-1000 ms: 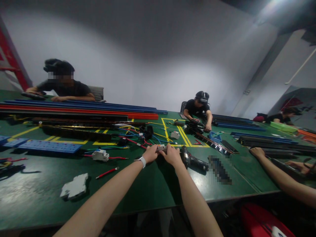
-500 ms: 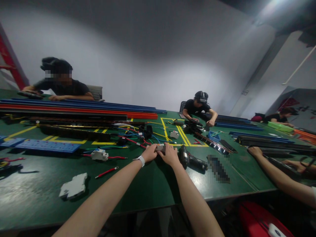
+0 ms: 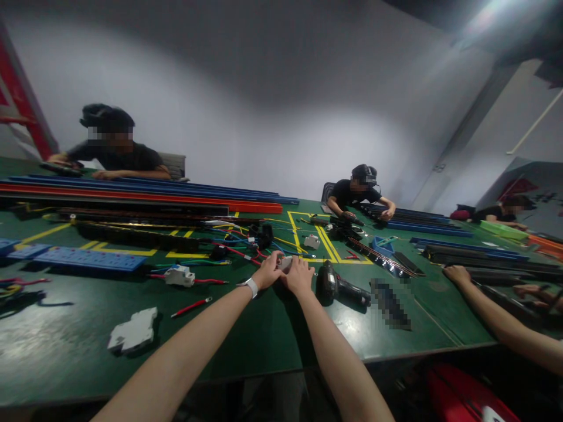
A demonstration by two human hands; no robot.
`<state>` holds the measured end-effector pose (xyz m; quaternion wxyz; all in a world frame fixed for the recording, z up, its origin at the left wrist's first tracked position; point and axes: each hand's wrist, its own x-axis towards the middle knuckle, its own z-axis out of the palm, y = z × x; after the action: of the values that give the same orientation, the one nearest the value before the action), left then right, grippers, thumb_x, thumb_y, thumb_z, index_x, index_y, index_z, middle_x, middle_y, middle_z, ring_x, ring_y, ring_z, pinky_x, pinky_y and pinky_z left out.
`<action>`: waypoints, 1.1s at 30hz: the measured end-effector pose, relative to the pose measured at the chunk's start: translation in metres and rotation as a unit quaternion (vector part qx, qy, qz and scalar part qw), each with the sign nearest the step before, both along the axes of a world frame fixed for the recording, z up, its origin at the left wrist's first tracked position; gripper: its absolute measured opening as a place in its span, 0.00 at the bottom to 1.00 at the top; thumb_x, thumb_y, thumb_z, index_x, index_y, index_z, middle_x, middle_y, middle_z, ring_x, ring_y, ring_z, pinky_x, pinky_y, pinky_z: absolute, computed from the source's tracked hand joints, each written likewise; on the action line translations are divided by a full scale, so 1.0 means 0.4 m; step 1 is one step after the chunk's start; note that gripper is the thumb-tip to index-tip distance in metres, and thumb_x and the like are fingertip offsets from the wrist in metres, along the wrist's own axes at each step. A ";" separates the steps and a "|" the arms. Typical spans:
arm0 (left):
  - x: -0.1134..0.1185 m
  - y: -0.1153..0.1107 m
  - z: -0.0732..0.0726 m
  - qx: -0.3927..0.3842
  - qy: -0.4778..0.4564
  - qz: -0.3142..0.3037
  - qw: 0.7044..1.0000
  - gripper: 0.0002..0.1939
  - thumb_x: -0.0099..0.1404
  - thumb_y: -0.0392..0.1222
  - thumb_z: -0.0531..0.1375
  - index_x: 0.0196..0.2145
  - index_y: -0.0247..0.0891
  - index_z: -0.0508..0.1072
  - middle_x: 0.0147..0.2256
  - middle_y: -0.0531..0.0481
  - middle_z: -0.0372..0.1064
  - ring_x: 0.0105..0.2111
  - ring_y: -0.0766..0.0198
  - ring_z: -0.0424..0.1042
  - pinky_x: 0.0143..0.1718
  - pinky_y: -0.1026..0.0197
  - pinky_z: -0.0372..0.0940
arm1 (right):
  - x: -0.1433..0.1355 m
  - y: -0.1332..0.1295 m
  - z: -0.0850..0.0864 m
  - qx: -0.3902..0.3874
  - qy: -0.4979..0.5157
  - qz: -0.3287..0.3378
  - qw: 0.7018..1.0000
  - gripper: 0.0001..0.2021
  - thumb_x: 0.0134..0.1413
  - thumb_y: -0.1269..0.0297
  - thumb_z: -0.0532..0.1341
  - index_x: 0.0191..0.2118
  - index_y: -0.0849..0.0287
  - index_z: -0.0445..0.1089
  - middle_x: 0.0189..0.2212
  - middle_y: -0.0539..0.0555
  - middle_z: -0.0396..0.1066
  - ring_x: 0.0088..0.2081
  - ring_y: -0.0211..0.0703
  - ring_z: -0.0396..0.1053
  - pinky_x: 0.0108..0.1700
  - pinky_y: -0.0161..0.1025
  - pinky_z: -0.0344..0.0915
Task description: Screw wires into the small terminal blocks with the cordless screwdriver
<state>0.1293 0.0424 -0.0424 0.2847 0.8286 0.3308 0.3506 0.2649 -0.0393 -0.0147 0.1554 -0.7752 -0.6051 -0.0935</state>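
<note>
My left hand [image 3: 269, 271], with a pale band at its wrist, and my right hand [image 3: 299, 274] meet over the green table. Between their fingers both hold a small grey-white block [image 3: 285, 264], partly covered by the fingers. Red, blue and yellow wires [image 3: 246, 255] lie just beyond them. A black power tool [image 3: 347, 292] rests to the right of my right hand. On the left are a white breaker [image 3: 179, 276] with red leads, a short red cable [image 3: 192, 307] and a larger white breaker [image 3: 133, 332].
Blue power strips [image 3: 90, 259] lie at left, with long blue and orange-red rails [image 3: 259, 207] behind. Two people sit across the table [image 3: 246, 340]; another is far right. A co-worker's arm [image 3: 488, 310] reaches in from the right. Another white breaker [image 3: 312, 241] lies beyond my hands.
My fingers have shifted around the small block, which now looks more tilted. The person across at right has moved a hand outward. The whole view has shifted slightly.
</note>
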 end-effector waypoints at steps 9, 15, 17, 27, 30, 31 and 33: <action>0.003 -0.016 0.013 0.028 -0.009 0.032 0.999 0.21 0.60 0.36 0.55 0.52 0.38 0.63 0.44 0.42 0.68 0.46 0.56 0.67 0.50 0.51 0.62 | -0.017 -0.002 -0.005 0.037 0.007 -0.014 0.999 0.29 0.54 0.41 0.58 0.50 0.61 0.64 0.48 0.67 0.68 0.50 0.60 0.63 0.48 0.50 0.55; -0.114 0.009 0.149 0.120 0.096 0.040 0.987 0.12 0.64 0.40 0.53 0.45 0.41 0.69 0.41 0.44 0.71 0.42 0.57 0.70 0.45 0.55 0.63 | -0.009 0.001 -0.012 0.054 0.015 -0.011 0.998 0.31 0.53 0.35 0.55 0.48 0.60 0.65 0.47 0.66 0.69 0.48 0.61 0.63 0.47 0.50 0.55; -0.198 0.059 0.206 0.133 0.142 0.090 0.977 0.14 0.63 0.36 0.51 0.45 0.42 0.69 0.41 0.45 0.72 0.41 0.58 0.71 0.44 0.56 0.63 | -0.006 0.003 -0.012 0.054 0.022 -0.006 0.998 0.32 0.52 0.34 0.56 0.48 0.59 0.65 0.47 0.66 0.69 0.49 0.61 0.63 0.47 0.50 0.54; -0.595 0.315 0.197 0.049 0.477 0.187 0.858 0.30 0.52 0.38 0.60 0.55 0.43 0.64 0.51 0.39 0.70 0.52 0.46 0.65 0.54 0.38 0.54 | -0.006 -0.001 -0.001 0.053 0.047 -0.005 0.997 0.33 0.52 0.33 0.54 0.48 0.60 0.66 0.47 0.67 0.69 0.49 0.62 0.63 0.48 0.51 0.54; -0.626 0.335 0.163 0.074 0.514 0.165 0.839 0.31 0.51 0.36 0.61 0.54 0.43 0.64 0.51 0.38 0.68 0.53 0.46 0.64 0.54 0.38 0.53 | -0.002 -0.002 0.000 0.054 0.047 0.000 0.997 0.32 0.53 0.33 0.53 0.47 0.59 0.66 0.47 0.67 0.69 0.49 0.62 0.63 0.48 0.51 0.54; -0.628 0.339 0.157 0.091 0.521 0.156 0.834 0.31 0.51 0.36 0.62 0.54 0.42 0.64 0.51 0.37 0.67 0.54 0.46 0.63 0.54 0.39 0.54 | -0.001 -0.003 0.001 0.053 0.047 0.002 0.997 0.32 0.53 0.33 0.53 0.47 0.59 0.66 0.47 0.66 0.69 0.49 0.62 0.63 0.47 0.51 0.54; -0.630 0.343 0.153 0.117 0.527 0.137 0.830 0.30 0.51 0.34 0.62 0.53 0.40 0.64 0.52 0.35 0.66 0.54 0.45 0.63 0.54 0.41 0.55 | -0.001 -0.004 0.002 0.052 0.046 0.003 0.998 0.32 0.53 0.33 0.53 0.46 0.59 0.66 0.46 0.66 0.69 0.49 0.61 0.63 0.47 0.50 0.54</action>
<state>-0.1225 0.1797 0.0190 -0.0832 0.8610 0.4971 -0.0680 0.2647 -0.0407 -0.0138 0.2234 -0.7675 -0.5942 -0.0891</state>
